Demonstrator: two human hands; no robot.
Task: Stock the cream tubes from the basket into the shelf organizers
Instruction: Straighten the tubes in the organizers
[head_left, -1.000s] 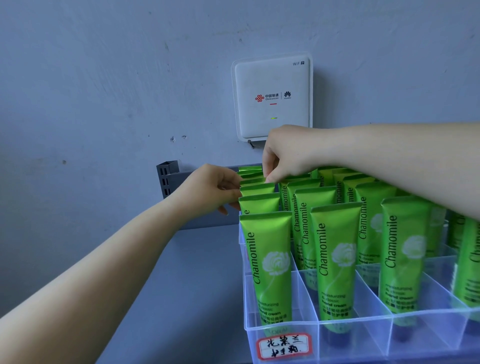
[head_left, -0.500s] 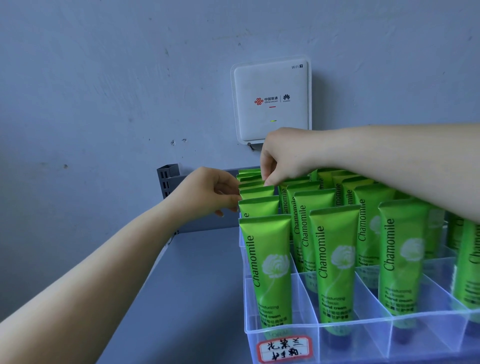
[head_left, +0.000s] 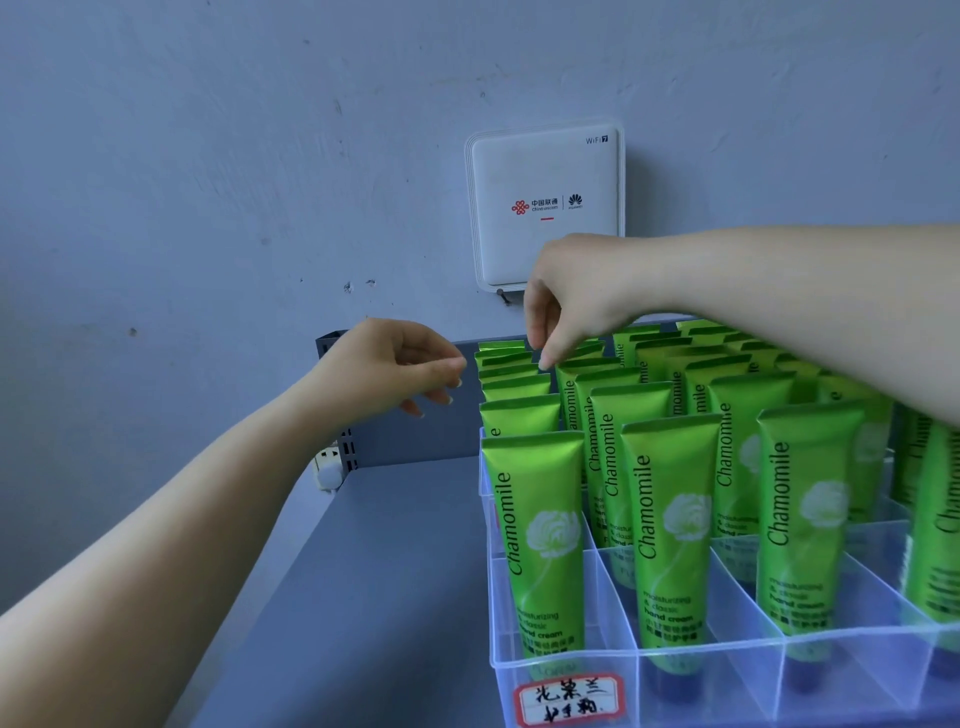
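Observation:
Several green Chamomile cream tubes (head_left: 535, 525) stand upright in rows inside a clear divided organizer (head_left: 613, 571) on the right. My right hand (head_left: 576, 296) reaches in from the right. Its thumb and forefinger point down and pinch the top corner of a rear tube (head_left: 506, 371) in the leftmost row. Just left of that row, my left hand (head_left: 395, 369) hovers with loosely curled fingers, holding nothing and apart from the tubes. The basket is out of view.
The organizer sits on a grey shelf (head_left: 363, 571) with a low grey back panel (head_left: 415, 441) and carries a red-framed handwritten label (head_left: 569, 699). On the wall above is a white WiFi box (head_left: 545, 208). A white socket (head_left: 327, 467) is at the shelf's left corner.
My left hand has let go of the leftmost row's tube tops and drawn back to the left. My right hand has risen slightly over the rear tubes.

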